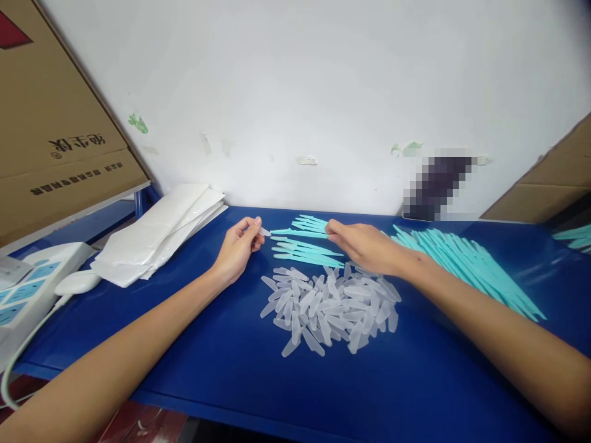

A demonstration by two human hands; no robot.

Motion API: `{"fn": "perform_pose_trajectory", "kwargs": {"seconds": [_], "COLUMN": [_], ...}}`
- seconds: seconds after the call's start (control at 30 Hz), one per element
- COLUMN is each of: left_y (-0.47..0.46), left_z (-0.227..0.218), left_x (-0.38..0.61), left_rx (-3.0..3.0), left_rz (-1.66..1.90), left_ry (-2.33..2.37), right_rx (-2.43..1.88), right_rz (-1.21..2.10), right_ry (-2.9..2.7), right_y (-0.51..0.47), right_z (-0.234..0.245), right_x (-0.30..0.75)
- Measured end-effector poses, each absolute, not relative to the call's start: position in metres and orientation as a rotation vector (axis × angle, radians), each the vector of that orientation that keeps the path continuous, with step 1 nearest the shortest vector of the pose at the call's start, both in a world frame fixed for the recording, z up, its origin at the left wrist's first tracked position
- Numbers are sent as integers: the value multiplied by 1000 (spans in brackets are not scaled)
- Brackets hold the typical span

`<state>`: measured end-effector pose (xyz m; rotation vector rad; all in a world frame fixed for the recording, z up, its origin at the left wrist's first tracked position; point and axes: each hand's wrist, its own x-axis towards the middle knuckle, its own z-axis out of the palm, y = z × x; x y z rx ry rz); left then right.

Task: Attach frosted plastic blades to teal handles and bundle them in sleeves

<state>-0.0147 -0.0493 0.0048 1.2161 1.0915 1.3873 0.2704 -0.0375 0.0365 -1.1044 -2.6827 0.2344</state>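
My left hand (pixel 237 249) pinches a small translucent blade cap (pixel 265 232) between thumb and fingers. My right hand (pixel 362 243) is closed on the handle of a turquoise eyebrow razor (pixel 298 233), whose tip points left and meets or nearly meets the cap; whether it is inside I cannot tell. Several turquoise razors (pixel 307 252) lie side by side just below it, and a few more fan out behind. Nearer to me spreads a heap of translucent caps (pixel 327 307). To the right of my right hand is a large pile of turquoise razors (pixel 466 264).
White plastic bags (pixel 157 227) are stacked at the left on the blue table (pixel 221 381). A power strip (pixel 41 277) with a white plug (pixel 78 282) and cable sits at the left edge. Cardboard boxes (pixel 69 111) stand left and right; a white wall (pixel 295 92) closes the back.
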Motion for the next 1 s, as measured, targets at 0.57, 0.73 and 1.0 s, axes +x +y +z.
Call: {"fn": "perform_pose_trajectory", "kwargs": {"seconds": [0.57,0.73,1.0], "left_y": [-52,-53,-56], "left_z": [1,1,3], "left_x": [-14,-14,-14], "left_rx": [1491,1549,1602], "left_rz": [1512,1492,1443], "left_ry": [1240,1249,1257], "right_rx": [-1110,-1100,-1124], "right_rz": [315,331,339], "right_ry": [-2701,-2686,-2563], "right_y": [-40,-41,-37], "right_z": [37,39,41], "right_x": [270,268,273]}}
